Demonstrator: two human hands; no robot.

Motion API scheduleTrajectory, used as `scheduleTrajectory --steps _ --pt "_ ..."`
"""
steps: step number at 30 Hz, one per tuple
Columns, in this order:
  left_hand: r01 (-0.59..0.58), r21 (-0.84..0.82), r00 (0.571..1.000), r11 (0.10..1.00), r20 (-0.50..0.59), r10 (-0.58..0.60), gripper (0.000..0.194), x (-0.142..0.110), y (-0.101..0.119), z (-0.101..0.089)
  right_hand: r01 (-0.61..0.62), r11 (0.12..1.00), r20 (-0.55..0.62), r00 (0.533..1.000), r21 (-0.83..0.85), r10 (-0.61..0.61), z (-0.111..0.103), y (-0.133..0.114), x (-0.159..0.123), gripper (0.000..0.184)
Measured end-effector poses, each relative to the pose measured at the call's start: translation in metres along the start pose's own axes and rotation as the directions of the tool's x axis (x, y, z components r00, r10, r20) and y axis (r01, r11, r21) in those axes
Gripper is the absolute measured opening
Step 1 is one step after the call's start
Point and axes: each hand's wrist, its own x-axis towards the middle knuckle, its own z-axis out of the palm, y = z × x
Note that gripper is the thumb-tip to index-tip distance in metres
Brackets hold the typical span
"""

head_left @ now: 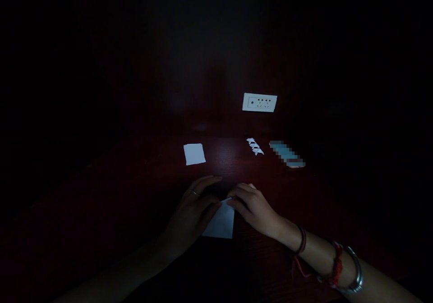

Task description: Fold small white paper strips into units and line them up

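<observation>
A pale square sheet of paper [220, 224] lies on the dark red table in front of me, between my hands. My left hand [198, 206], with a ring on one finger, has its thumb and fingertips at the sheet's upper left edge. My right hand [252, 206] pinches the upper right corner between thumb and bent fingers. Beyond the hands to the left sits a stack of white paper squares [194, 154]. Several small folded paper pieces [255, 146] lie in a row farther back on the right. Shadow hides part of my left fingers.
A phone [287, 154] with a blurred screen lies at the back right of the table [152, 172]. A white socket panel [260, 103] is on the wall behind. Bracelets [338, 264] circle my right forearm. The surroundings are very dark.
</observation>
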Motion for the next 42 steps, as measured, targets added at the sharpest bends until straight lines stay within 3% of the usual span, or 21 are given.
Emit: scheduleTrajectory --steps 30,42 --pt "0.05 -0.044 0.998 0.998 0.044 -0.048 0.011 -0.002 0.0 -0.004 0.002 0.993 0.065 0.998 -0.116 0.005 0.002 0.002 -0.001 0.01" --pt "0.101 -0.039 0.992 0.994 0.074 -0.098 0.011 -0.006 -0.002 0.001 -0.062 0.997 -0.029 0.998 0.036 0.063 0.001 0.011 -0.001 0.004"
